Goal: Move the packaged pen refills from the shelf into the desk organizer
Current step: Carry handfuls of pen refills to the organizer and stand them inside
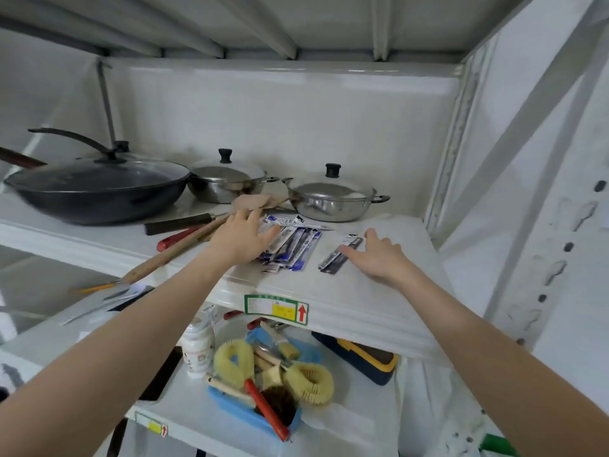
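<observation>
On the white metal shelf, far left, sits a wide dark wok under a glass lid, with two shiny steel pots, each domed and black-knobbed, behind and to its right. Wooden-handled utensils lie slantwise in front of the wok, their smooth pale and red handles running toward the shelf edge. Just beside them the left hand rests palm down, fingers spread and straight, on a loose heap of pen refill packets: flat, glossy blue-and-white sleeves fanned over one another near the front of the shelf. Slightly apart to the right lies a single dark refill packet, long and narrow, with the right hand beside it, fingers relaxed and parted, the forefinger touching its edge. Below, on the lower shelf, a blue plastic tray holds yellow bristly brushes and a red-handled tool, next to a white bottle.
</observation>
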